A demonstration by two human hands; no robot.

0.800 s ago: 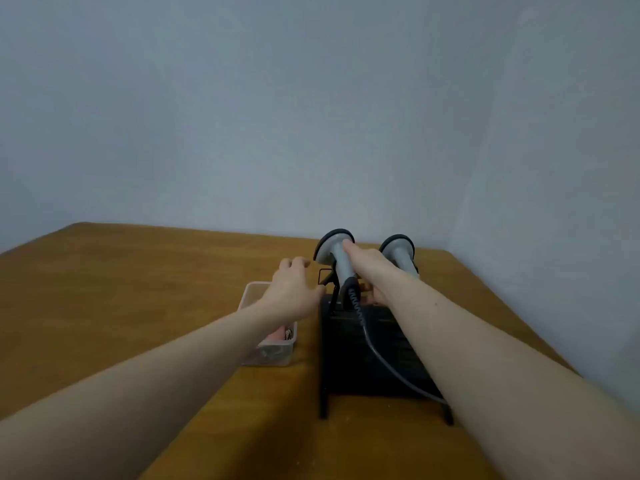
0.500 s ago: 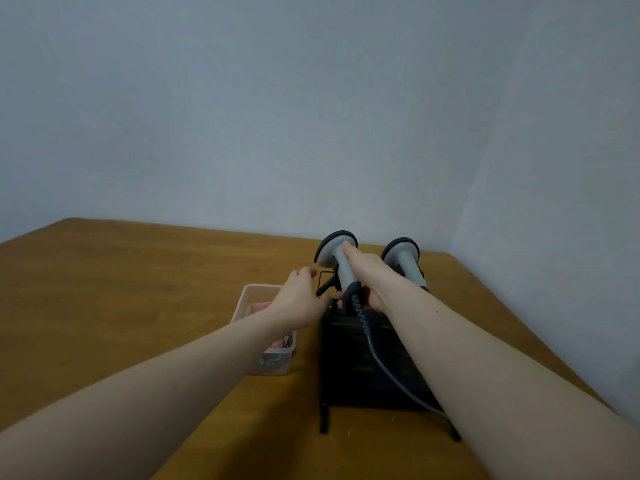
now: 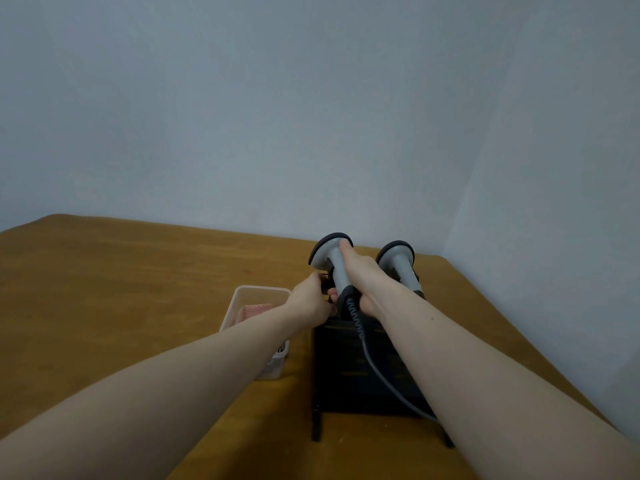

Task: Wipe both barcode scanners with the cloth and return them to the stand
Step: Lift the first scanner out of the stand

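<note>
Left hand [image 3: 311,301] has closed onto stand [image 3: 346,368]; right hand [image 3: 363,278] grips scanner [image 3: 334,261].

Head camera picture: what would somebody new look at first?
First, the two grey barcode scanners standing up in the black stand near the table's far right corner. The right hand is wrapped around the left scanner, whose dark cord trails toward the camera, while the right scanner stands untouched. The left hand is at the stand's top left edge, beside a clear plastic box with a pink cloth inside.
</note>
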